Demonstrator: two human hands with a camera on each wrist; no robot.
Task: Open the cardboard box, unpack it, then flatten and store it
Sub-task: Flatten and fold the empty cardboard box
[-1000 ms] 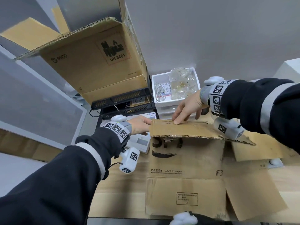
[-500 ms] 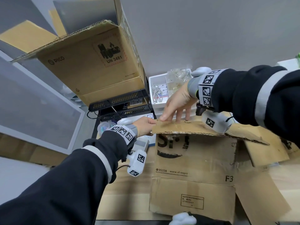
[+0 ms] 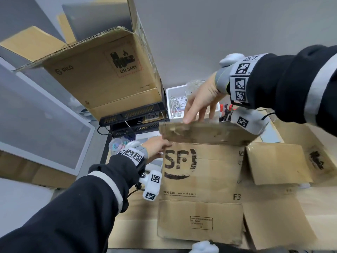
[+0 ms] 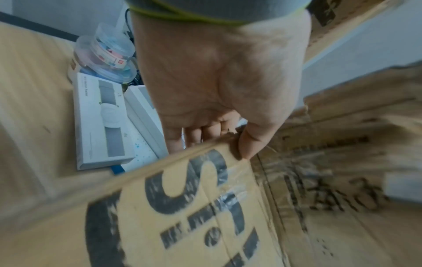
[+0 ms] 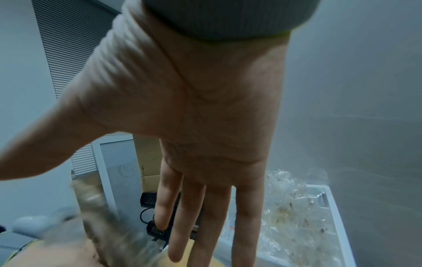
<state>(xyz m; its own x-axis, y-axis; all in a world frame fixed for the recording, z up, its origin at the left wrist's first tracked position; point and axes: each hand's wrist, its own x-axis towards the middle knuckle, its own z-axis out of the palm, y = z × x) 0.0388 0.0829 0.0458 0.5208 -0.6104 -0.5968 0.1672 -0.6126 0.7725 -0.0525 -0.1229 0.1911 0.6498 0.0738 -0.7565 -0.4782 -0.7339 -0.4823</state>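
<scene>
A flattened brown corrugated cardboard box (image 3: 200,181) printed with a black "SF" logo is seen lying on a pale wooden surface (image 3: 321,207), its side flaps spread out to the right. Its far top flap (image 3: 206,133) is raised and folded toward the camera.

The box's left edge, near the flap's fold, is pinched by the left hand (image 3: 156,146): in the left wrist view the thumb (image 4: 248,142) is laid on the printed face while the fingers (image 4: 194,133) are curled behind the edge, so the grip is closed on the cardboard. The right hand (image 3: 202,99) is held above the flap's far edge with straight, spread fingers (image 5: 214,216); its fingertips are at that edge, though contact cannot be told for certain. That grip is open and nothing is held in it.

Behind the box, a white plastic bin (image 3: 175,90) holding white cables and crumpled clear plastic is seen against the grey wall. To its left, a large open brown carton (image 3: 102,79) marked "PICO" and "UN 3481" is stacked on black electronic units (image 3: 133,115). Beside the left hand, white flat product boxes (image 4: 102,124) and a clear round lidded container (image 4: 105,56) are lying on the surface.
</scene>
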